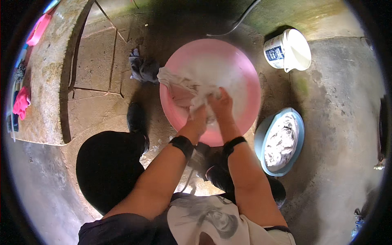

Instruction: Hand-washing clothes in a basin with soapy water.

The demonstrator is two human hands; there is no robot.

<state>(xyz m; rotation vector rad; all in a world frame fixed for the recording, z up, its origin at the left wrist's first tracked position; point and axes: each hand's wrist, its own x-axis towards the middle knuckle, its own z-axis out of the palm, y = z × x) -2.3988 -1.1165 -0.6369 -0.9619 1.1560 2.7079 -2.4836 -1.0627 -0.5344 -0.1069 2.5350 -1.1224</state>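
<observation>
A large round pink basin stands on the floor before me, with cloudy, sudsy water in it. A wet whitish cloth lies across its left side, one end over the rim. My left hand is closed on a bunched part of this cloth near the basin's middle. Close beside it, my right hand grips the cloth too, its fingers curled and slightly blurred. Both wrists wear black bands. What lies under the cloudy water is hidden.
A blue tub of whitish cloths stands at the right, below a white bucket. Dark cloth lies on the floor left of the basin. A hose hangs behind it. Far left is a concrete slab with a pink cloth.
</observation>
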